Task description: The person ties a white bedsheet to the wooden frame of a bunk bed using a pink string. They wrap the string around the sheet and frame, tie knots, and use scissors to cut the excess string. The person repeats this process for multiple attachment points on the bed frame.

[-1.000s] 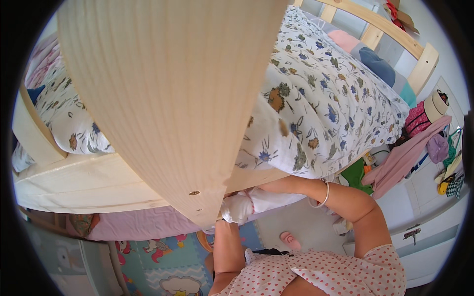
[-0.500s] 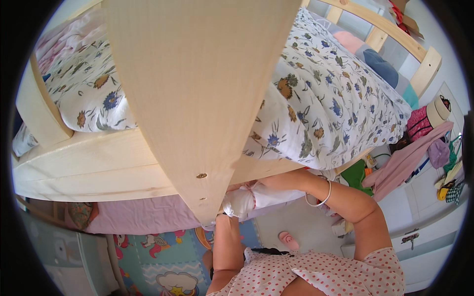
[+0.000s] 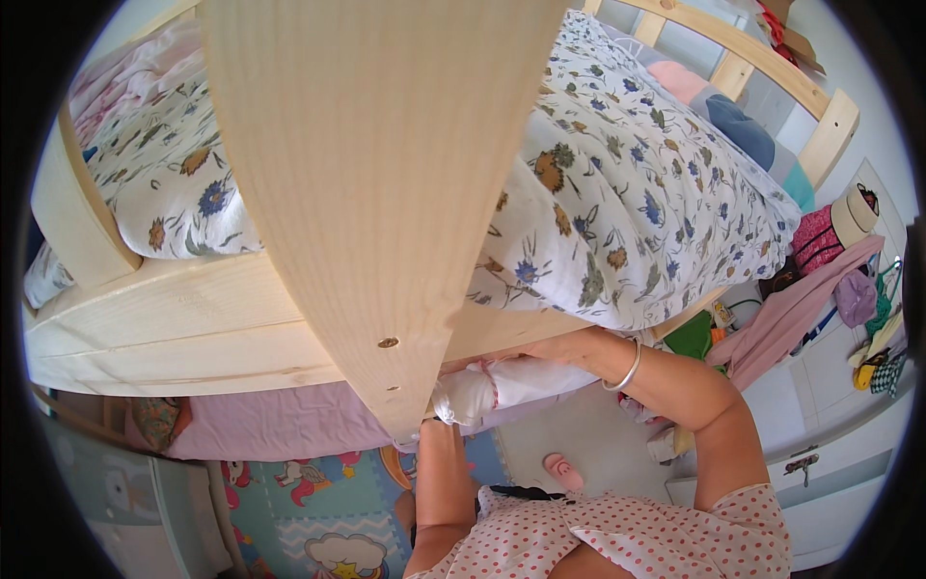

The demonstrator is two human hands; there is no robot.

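White cloth looks soft, light; grab its bunched end. Your right hand half-hidden, left hand hidden; can't tell either grip.

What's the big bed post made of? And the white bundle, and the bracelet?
The bed post looks like pale, smooth wood: grain lines show. The white bundle seems soft, matte cloth, judging by its creases. The bracelet could be polished metal because it shines, but glossy plastic is possible.
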